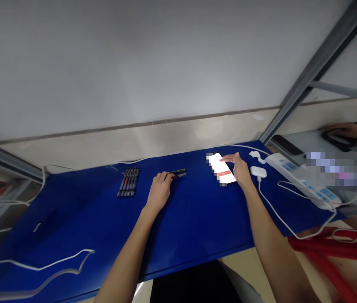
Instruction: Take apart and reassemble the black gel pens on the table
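White cables trail over the near left part of the blue table, and a red frame stands beyond its near right corner. Farther in on the left, a small white piece lies on the table, too dim to name.

The left hand reaches over the middle of the table, its fingers drawn close together and touching the left ends of two dark pens. Whether its grip pinches them or only rests on them, I cannot tell. The two pens lie nearly side by side, tips pointing right. Left of this hand, well apart from it, five more pens lie in a neat upright row.

The right hand has its grip spread and holds nothing; one finger stretches over the lit screen of the phone, which lies slantwise on the table between the two hands. Just right of that hand sits a white case with a cable plugged into it, and past it a white power strip runs slantwise.

Beyond the strip lies a dark slab; farther right, another person's hand rests on something black, perhaps a mouse.
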{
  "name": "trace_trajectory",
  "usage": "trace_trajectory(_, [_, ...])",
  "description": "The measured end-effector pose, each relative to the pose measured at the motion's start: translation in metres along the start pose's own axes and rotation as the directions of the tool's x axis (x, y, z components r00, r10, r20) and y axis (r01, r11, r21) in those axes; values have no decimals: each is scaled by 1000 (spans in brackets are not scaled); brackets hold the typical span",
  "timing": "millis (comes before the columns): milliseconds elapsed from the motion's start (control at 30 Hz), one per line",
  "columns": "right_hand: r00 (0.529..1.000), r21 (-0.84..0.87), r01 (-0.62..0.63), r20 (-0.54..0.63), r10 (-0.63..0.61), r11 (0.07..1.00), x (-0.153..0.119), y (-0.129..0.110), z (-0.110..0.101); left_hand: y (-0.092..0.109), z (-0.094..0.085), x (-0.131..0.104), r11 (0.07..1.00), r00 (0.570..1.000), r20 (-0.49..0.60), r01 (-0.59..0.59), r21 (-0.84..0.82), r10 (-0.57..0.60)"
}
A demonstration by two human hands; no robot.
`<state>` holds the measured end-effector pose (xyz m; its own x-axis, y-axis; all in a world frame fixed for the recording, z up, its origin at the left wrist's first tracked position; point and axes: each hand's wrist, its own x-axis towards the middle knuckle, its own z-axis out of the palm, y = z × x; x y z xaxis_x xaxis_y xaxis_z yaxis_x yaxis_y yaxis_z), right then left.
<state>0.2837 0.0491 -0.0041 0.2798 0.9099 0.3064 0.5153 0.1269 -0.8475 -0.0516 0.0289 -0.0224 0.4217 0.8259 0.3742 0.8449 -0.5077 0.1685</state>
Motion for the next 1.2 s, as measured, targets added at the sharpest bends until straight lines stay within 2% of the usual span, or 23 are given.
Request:
trace_trajectory(67, [999,42,-8,-48,10,999,1,3,0,0,0,0,1000,1000,-13,12,-18,-12])
trace_trajectory(200, [990,7,-22,-140,23,1000,3,9,-2,0,0,0,997,998,-23,49,-56,-50])
trace_trajectory(400, [985,-2,-45,-165,44,999,3,15,-1,1,-2,-1,994,998,-12,63,-86,-64])
trace_trajectory(533, [979,53,-16,-203,27,998,1,8,-2,4,-3,-1,994,997,-26,76,-75,-78])
trace_trajectory(600, [971,85,24,-240,-3,996,-2,0,-1,6,-5,0,991,991,-56,121,-63,-125])
trace_trajectory(667, [973,92,78,-226,-55,993,-7,-12,3,8,-8,1,982,978,-91,181,-58,-186])
trace_trajectory(733, [985,75,111,-140,-100,991,-17,-26,12,10,-12,1,980,976,-99,189,-61,-194])
trace_trajectory(800, [990,54,132,38,-134,990,-28,-41,26,13,-15,2,990,989,-74,125,-60,-130])
trace_trajectory(833, [975,46,164,145,-169,985,-34,-47,33,15,-15,2,995,995,-54,77,-60,-80])
trace_trajectory(933, [866,92,318,376,-329,944,-50,-62,56,21,-13,1,996,998,12,-58,-67,59])
trace_trajectory(1033, [745,87,421,535,-399,903,-59,-67,68,26,-9,0,992,992,41,-118,-42,120])
trace_trajectory(1100, [706,81,428,592,-389,900,-60,-66,70,27,-8,0,991,990,36,-134,-8,135])
trace_trajectory(1200, [672,84,412,644,-364,908,-59,-64,69,26,-8,0,986,986,26,-163,29,162])
